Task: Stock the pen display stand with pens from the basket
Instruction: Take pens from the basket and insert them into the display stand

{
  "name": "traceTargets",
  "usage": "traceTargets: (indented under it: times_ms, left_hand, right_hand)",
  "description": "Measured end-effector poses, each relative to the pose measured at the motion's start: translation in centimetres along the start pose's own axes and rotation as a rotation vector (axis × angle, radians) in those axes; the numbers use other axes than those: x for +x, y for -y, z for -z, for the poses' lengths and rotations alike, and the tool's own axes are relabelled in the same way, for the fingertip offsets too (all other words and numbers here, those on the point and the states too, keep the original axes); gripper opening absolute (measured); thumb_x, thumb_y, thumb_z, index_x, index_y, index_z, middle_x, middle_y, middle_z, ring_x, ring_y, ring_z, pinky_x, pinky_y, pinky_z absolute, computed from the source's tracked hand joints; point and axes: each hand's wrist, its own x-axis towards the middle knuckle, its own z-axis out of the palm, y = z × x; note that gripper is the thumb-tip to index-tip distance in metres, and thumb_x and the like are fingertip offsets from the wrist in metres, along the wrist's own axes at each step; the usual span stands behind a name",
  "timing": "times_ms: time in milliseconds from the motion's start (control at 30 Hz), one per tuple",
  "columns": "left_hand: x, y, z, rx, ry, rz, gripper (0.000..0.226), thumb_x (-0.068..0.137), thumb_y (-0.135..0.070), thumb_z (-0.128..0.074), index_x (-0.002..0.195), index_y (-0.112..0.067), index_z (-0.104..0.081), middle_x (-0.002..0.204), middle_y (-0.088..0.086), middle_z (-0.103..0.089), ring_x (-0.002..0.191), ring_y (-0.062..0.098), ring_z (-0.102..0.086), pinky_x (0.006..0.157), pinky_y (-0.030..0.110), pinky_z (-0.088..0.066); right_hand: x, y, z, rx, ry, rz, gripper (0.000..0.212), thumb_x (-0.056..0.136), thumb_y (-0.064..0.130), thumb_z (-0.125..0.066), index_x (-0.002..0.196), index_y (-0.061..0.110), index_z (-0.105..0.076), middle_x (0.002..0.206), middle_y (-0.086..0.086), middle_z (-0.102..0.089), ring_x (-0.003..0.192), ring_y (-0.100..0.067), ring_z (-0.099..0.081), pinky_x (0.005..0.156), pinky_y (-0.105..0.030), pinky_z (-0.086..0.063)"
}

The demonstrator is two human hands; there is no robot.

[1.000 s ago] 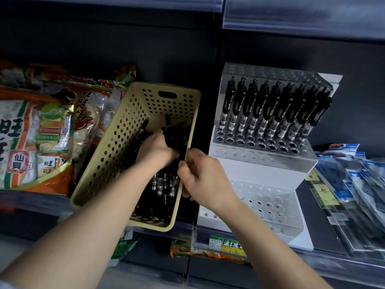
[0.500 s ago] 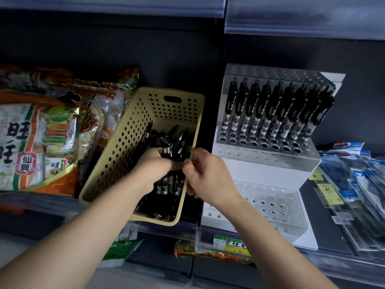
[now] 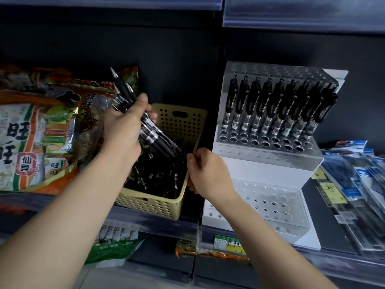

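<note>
While my left hand [image 3: 125, 130] grips a bundle of black pens [image 3: 155, 135] above the yellow basket [image 3: 181, 124], my right hand [image 3: 210, 176], apart from it, curls at the basket's right rim; grip there cannot be confirmed. Between my hands, the basket contains loose pens [image 3: 158, 176]. Right of my right hand: pen display stand [image 3: 266, 163], upper tier holding one pen row [image 3: 270, 105].

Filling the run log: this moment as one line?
left hand grips pen bunch above basket | right hand curled at basket rim, grip unclear | display stand: one upper row filled, lower tier unfilled
</note>
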Motion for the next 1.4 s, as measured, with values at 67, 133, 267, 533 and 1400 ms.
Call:
traceTargets:
  times_ms: [67,133,267,533,1400]
  left_hand:
    - [-0.2,-0.7,-0.2,-0.097,-0.012,-0.004,0.029,0.086,-0.018,-0.068,0.106,-0.001,-0.057,0.07,0.001,-0.063,0.059,0.018,-0.061,0.071,0.036,-0.055]
    - [-0.3,-1.3,-0.4,-0.171,-0.021,0.004,0.031,0.088,-0.016,-0.067,0.112,-0.002,-0.054,0.072,0.003,-0.06,0.057,0.017,-0.06,0.06,0.031,-0.055]
    - [-0.4,-2.4,-0.3,-0.215,-0.062,-0.043,0.016,0.088,-0.013,-0.066,0.095,-0.006,-0.053,0.067,0.002,-0.06,0.055,0.016,-0.06,0.062,0.033,-0.054]
    - [-0.4,-4.7,-0.6,0.015,0.055,-0.294,0.01,0.088,-0.012,-0.064,0.088,-0.017,-0.055,0.074,0.0,-0.063,0.064,0.012,-0.063,0.078,0.04,-0.054]
    - [-13.9,2.6,-3.4,0.082,0.479,0.085,0.004,0.084,-0.013,-0.068,0.082,-0.016,-0.069,0.076,0.011,-0.07,0.071,0.019,-0.065,0.065,0.037,-0.051]
  right_hand:
    - [-0.2,0.1,0.1,-0.019,0.018,-0.017,0.032,0.095,0.038,-0.044,0.076,0.014,-0.047,0.068,-0.013,-0.065,0.063,-0.036,-0.063,0.06,-0.049,-0.055]
    - [-0.5,0.3,0.5,-0.035,0.044,-0.03,0.033,0.095,0.042,-0.044,0.078,0.014,-0.049,0.069,-0.012,-0.066,0.064,-0.035,-0.064,0.061,-0.048,-0.055]
    - [-1.6,1.3,1.4,-0.175,0.059,0.006,0.034,0.096,0.042,-0.044,0.1,0.01,-0.052,0.085,-0.012,-0.067,0.081,-0.036,-0.063,0.067,-0.036,-0.049]
    - [-3.1,2.6,1.5,-0.327,-0.036,0.235,0.029,0.098,0.037,-0.042,0.118,0.015,-0.043,0.08,-0.004,-0.065,0.078,-0.032,-0.062,0.056,-0.034,-0.039]
    - [-6.0,5.8,8.4,0.823,-0.107,-0.017,0.04,0.091,0.051,-0.047,0.086,0.02,-0.072,0.082,0.005,-0.073,0.074,-0.008,-0.068,0.063,-0.025,-0.049]
